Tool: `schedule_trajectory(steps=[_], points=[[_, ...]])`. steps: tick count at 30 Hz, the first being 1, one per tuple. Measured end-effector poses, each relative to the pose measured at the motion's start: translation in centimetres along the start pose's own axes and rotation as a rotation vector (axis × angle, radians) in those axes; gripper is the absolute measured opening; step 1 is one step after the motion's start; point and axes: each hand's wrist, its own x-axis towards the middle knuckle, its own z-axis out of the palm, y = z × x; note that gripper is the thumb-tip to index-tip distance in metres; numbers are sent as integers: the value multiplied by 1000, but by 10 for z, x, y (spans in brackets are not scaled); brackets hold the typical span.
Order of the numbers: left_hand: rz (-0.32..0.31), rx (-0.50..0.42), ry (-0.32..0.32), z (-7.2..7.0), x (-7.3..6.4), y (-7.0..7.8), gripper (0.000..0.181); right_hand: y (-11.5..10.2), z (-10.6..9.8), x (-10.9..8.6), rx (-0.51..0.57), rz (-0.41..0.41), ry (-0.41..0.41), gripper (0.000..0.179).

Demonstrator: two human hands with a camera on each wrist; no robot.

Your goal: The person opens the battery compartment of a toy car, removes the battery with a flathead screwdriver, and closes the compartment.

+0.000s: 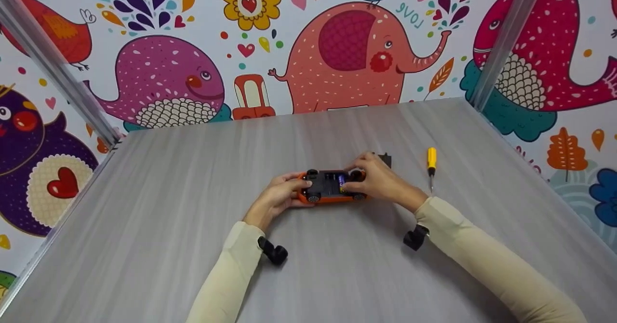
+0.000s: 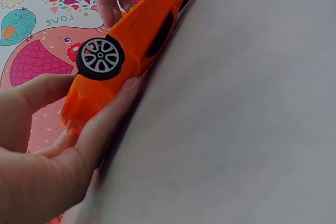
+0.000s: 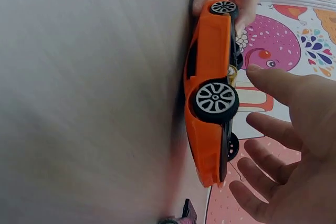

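Observation:
An orange toy car (image 1: 332, 199) lies upside down on the table, its black underside facing up. In the underside is an uncovered compartment with a purple battery (image 1: 342, 182) in it; the battery's end (image 3: 232, 73) pokes up past the car's side in the right wrist view. My left hand (image 1: 279, 195) grips one end of the car, thumb on the underside and fingers along the orange body (image 2: 100, 98). Over the other end, my right hand (image 1: 378, 178) has its thumb right at the battery. Its fingers (image 3: 268, 161) are spread and loosely bent beside the car.
A yellow-handled screwdriver (image 1: 432, 161) lies to the right, beyond the right forearm. Just behind the right hand is a small flat black piece (image 1: 385, 159), partly hidden. Metal posts (image 1: 506, 48) and a printed cartoon wall bound the grey table (image 1: 168, 193).

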Motion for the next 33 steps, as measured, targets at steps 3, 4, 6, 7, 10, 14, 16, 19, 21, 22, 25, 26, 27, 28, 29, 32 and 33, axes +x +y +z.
schedule_trajectory(steps=[3, 4, 6, 7, 10, 14, 16, 19, 21, 22, 25, 26, 27, 28, 29, 32, 33], points=[[-2, -3, 5, 0, 0, 0, 53, -2, 4, 1, -52, 0, -3, 50], [-3, -3, 5, 0, 0, 0, 53, -2, 5, 1, -66, -1, -2, 50], [-4, -4, 5, 0, 1, -1, 53, -3, 6, 1, -81, -1, 0, 52], [-5, -5, 5, 0, 1, -1, 54, -2, 7, 1, -87, -5, 1, 51], [-9, -7, 8, 0, 1, -1, 54, -2, 8, 2, -94, -15, 1, 49], [-6, -1, 9, 1, 1, -1, 55, -3, 9, 2, -117, -25, -14, 45], [-5, -1, 10, 1, 0, -1, 55, -4, 9, 2, -138, -31, -22, 44], [-4, -10, 13, 1, 0, -1, 54, -5, 9, 2, -156, -34, -38, 43], [-3, -13, 13, 1, 0, 0, 53, -6, 9, 2, -158, -38, -51, 43], [-2, -13, 13, 1, 1, 0, 53, -6, 9, 1, -156, -40, -57, 43], [3, -8, 22, 1, 2, -1, 53, -5, 8, 1, -154, -65, -66, 43], [3, -5, 25, 1, 2, -1, 53, -5, 8, 0, -153, -70, -68, 44], [4, -2, 29, 1, 2, -1, 53, -5, 8, 0, -151, -74, -69, 43], [4, 1, 33, 1, 3, -1, 52, -5, 8, 0, -150, -78, -70, 43], [4, 4, 38, 1, 3, -2, 53, -5, 8, 0, -150, -82, -70, 43], [3, 8, 39, 1, 2, -1, 52, -5, 7, 0, -160, -94, -73, 42], [3, 9, 39, 2, 2, -1, 52, -5, 7, 0, -161, -97, -74, 42]])
